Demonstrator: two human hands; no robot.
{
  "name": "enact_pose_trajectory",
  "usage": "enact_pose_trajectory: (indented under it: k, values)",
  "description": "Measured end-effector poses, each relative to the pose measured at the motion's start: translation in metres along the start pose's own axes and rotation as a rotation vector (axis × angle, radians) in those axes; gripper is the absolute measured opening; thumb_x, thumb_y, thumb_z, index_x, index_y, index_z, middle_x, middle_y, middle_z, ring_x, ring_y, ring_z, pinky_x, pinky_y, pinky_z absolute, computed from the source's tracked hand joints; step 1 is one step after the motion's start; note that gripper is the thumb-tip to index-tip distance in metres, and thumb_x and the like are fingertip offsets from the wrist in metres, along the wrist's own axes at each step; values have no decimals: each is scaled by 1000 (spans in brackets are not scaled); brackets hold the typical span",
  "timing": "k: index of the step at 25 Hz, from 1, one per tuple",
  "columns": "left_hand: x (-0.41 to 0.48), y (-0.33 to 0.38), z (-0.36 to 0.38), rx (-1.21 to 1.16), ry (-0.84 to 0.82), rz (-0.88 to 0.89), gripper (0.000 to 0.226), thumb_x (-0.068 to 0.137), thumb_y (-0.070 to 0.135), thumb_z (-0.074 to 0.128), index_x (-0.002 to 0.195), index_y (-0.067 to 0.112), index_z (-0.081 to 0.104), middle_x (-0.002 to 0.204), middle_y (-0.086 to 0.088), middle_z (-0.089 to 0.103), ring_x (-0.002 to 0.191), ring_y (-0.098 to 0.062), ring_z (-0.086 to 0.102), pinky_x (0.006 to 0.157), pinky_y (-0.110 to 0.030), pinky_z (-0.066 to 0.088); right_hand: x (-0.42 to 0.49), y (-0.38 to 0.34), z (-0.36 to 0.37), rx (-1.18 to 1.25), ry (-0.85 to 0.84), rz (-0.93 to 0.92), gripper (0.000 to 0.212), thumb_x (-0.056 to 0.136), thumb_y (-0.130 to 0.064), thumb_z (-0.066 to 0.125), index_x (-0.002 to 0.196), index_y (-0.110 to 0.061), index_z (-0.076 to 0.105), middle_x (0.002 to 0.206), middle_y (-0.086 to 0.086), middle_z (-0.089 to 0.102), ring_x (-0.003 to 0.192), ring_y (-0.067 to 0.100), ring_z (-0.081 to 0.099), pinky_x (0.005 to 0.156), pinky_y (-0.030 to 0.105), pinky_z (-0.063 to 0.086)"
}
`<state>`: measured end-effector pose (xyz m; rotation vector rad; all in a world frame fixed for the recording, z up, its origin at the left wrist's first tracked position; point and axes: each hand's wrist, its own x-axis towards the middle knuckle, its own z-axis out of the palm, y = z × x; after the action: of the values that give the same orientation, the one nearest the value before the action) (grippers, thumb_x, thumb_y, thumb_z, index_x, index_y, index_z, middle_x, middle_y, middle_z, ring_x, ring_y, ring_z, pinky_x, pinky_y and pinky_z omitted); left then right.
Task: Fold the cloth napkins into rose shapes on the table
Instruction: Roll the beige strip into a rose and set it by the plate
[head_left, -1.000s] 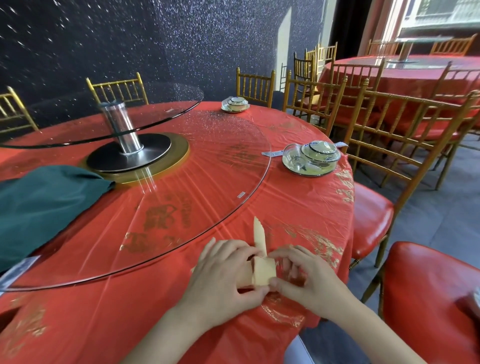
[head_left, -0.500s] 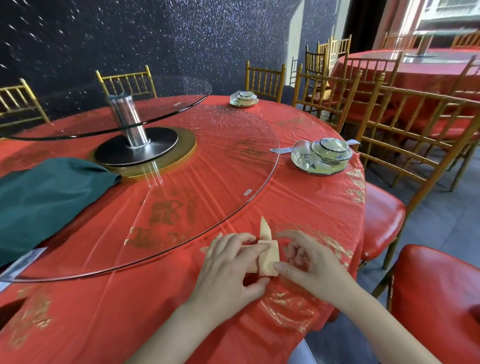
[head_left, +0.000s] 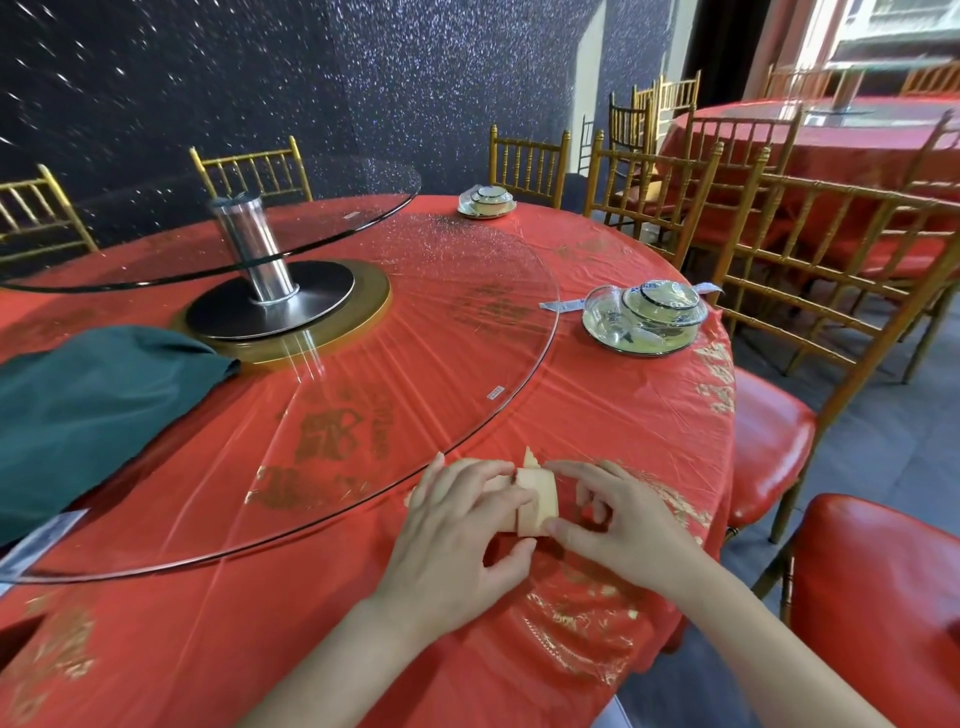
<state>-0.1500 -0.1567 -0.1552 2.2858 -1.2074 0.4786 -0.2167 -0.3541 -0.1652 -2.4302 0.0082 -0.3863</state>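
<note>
**Red banquet table, cream napkin gripped in both hands**

Red plastic sheeting with gold print covers a round table (head_left: 613, 415) in a dining room with a dark glittered wall (head_left: 363, 78). On the table's near edge, just outside the rim of a large glass turntable (head_left: 441, 322), lies a small cream napkin (head_left: 539, 506). It is rolled into a short thick bundle with one pointed tip sticking up at its far end.

The left hand (head_left: 462, 530) lies over the bundle's left part, with its fingers curled across the top and its thumb tucked at the near side. The right hand (head_left: 618, 525) pinches the bundle's right side between the forefinger above and the thumb at the near corner. Both hands are closed on the cloth.

Two place settings stand on the table, each sealed in clear film. The nearer setting (head_left: 644, 322), to the right of the turntable, is a shallow plate carrying a bowl with a dark rim line and a clear glass beside it. What the bowl holds cannot be made out. The farther setting (head_left: 487, 200) sits at the table's far edge, a bowl stacked on a plate.

A dark green cloth (head_left: 93, 410) lies folded on the turntable at the left. A metal post (head_left: 254, 249) rises from the turntable's centre and carries a smaller glass disc (head_left: 332, 202). Gold chairs (head_left: 810, 270) with red seats ring the table.
</note>
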Motion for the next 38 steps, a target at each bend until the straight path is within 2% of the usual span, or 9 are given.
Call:
enact_pose_trajectory:
  k: [3, 5, 9, 11, 13, 18, 27, 32, 38]
  values:
    - [10, -6, 2, 43, -32, -33, 42, 77, 49, 52, 115, 35, 59, 128, 9, 51, 124, -10, 39, 113, -44, 21, 9, 1, -1, -8, -22, 21, 73, 67, -74, 45, 132, -41, 45, 83, -13, 49, 73, 4, 50, 65, 16, 40]
    - [21, -8, -1, 45, -118, -84, 51, 76, 56, 48, 124, 39, 53, 136, 10, 43, 130, -10, 29, 116, -43, 11, 12, 1, 0, 20, -20, 0, 70, 67, -74, 51, 131, -51, 35, 88, -16, 49, 73, 4, 51, 69, 18, 43]
    - [35, -15, -4, 68, -272, -137, 63, 76, 57, 59, 135, 46, 37, 145, 11, 27, 139, -9, 12, 116, -41, -6, 17, -7, -1, -48, -15, -9, 55, 70, -59, 64, 117, -57, 37, 91, -19, 46, 76, 3, 51, 77, 25, 37]
    - [41, -20, -4, 93, -322, -142, 72, 74, 57, 61, 139, 47, 31, 148, 11, 23, 140, -9, 7, 116, -42, -8, 21, -7, -2, -106, -27, 19, 58, 71, -53, 67, 121, -54, 38, 92, -17, 45, 76, 1, 50, 79, 25, 32]
    - [46, -23, -3, 114, -348, -133, 79, 73, 59, 62, 142, 46, 25, 148, 12, 21, 140, -8, 6, 116, -43, -10, 28, -4, -5, -89, -53, 59, 64, 70, -51, 70, 126, -52, 37, 94, -17, 44, 76, 1, 50, 84, 30, 36]
    - [53, -24, -1, 119, -343, -83, 81, 75, 59, 63, 144, 38, 27, 146, 19, 28, 139, -3, 13, 117, -43, -9, 45, 3, -12, -148, -137, 122, 72, 72, -48, 70, 133, -48, 33, 101, -11, 44, 86, 4, 51, 101, 36, 28]
    - [79, -29, 8, 116, -370, -83, 66, 82, 50, 62, 139, 29, 36, 141, 15, 40, 136, -4, 26, 116, -40, -7, 60, 12, -9, -129, -152, 153, 75, 78, -45, 65, 142, -42, 27, 109, -12, 42, 94, 3, 50, 106, 37, 20]
    - [83, -31, 12, 51, -346, -101, 65, 80, 47, 64, 137, 33, 37, 135, 16, 46, 131, -5, 35, 117, -36, 0, 50, 14, -3, -66, -7, 33, 51, 76, -43, 66, 118, -54, 38, 108, -22, 50, 99, -5, 47, 100, 33, 19]
    - [67, -24, 6, 13, -253, -134, 57, 76, 47, 66, 129, 37, 47, 123, 19, 52, 119, -5, 44, 110, -27, 14, 44, 6, 2, -86, 7, 0, 49, 68, -61, 47, 115, -54, 37, 101, -24, 55, 99, 1, 49, 97, 30, 18]
